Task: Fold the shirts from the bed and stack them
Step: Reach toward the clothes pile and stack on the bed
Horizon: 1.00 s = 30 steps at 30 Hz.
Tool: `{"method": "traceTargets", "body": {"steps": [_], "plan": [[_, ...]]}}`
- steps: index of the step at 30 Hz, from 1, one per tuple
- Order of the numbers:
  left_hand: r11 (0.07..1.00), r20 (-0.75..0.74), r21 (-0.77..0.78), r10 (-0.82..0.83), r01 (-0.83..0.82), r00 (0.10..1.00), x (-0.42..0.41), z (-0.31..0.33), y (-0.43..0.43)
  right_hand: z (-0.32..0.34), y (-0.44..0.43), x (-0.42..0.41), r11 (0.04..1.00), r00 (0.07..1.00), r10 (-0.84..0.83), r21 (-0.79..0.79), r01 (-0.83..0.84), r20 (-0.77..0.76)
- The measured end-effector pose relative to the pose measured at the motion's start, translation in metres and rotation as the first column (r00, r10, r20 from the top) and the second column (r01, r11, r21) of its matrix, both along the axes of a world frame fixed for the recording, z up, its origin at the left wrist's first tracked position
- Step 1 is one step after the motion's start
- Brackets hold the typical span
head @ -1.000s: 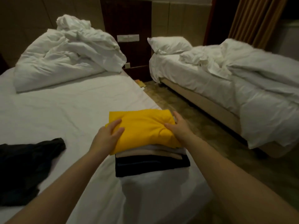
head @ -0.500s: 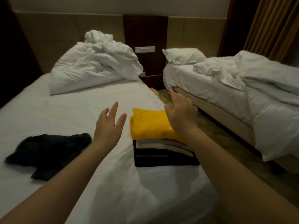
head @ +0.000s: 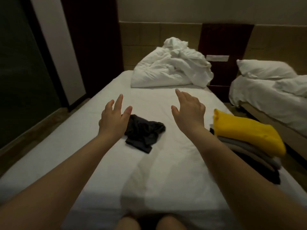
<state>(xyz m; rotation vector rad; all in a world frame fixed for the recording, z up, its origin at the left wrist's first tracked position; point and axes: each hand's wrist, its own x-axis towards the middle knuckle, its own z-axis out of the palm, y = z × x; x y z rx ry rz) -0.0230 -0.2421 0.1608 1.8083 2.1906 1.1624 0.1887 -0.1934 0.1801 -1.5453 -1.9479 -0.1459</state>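
Both hands hang empty over the middle of the bed (head: 93,143), fingers straight and spread: the left hand (head: 113,123) covers the left end of the crumpled black shirt (head: 144,132) in the view, though whether it touches the cloth cannot be told, and the right hand (head: 189,117) hovers just right of that shirt, apart from it. One second ago both hands pressed on the folded yellow shirt (head: 245,131); half a second ago they had lifted beside it; now they are well clear of it and the view has swung left. The yellow shirt tops the stack (head: 252,156) of folded shirts at the bed's right edge. A rumpled white duvet (head: 171,70) is heaped at the head end. A second bed (head: 265,98) with a pillow (head: 264,69) stands to the right.
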Motion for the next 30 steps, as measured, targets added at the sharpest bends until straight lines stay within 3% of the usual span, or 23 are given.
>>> {"method": "traceTargets", "body": {"steps": [9, 15, 17, 20, 24, 30], "plan": [[0.954, -0.071, -0.257, 0.139, -0.153, 0.988, -0.064, -0.093, 0.042, -0.100, 0.060, -0.077, 0.969, 0.993, 0.115, -0.222, -0.108, 0.020], [0.927, -0.142, -0.372, -0.017, -0.038, 0.990, -0.067, -0.188, 0.101, -0.209, 0.113, -0.108, 0.882, 0.980, 0.172, -0.458, -0.107, 0.101], [0.916, -0.245, -0.402, -0.097, -0.010, 0.965, -0.062, -0.223, 0.107, -0.247, 0.121, -0.112, 0.886, 0.975, 0.170, -0.456, -0.086, 0.146], [0.935, -0.399, -0.353, -0.127, -0.024, 0.908, -0.059, -0.253, 0.115, -0.270, 0.138, -0.117, 0.930, 0.978, 0.162, -0.352, -0.105, 0.135], [0.972, -0.341, -0.235, -0.110, 0.028, 0.933, -0.062, -0.256, 0.138, -0.274, 0.161, -0.125, 0.929, 0.976, 0.211, -0.321, -0.182, 0.059], [0.975, -0.250, -0.190, -0.164, 0.117, 0.954, -0.065, -0.249, 0.135, -0.266, 0.157, -0.121, 0.902, 0.960, 0.237, -0.333, -0.274, -0.148]]}}
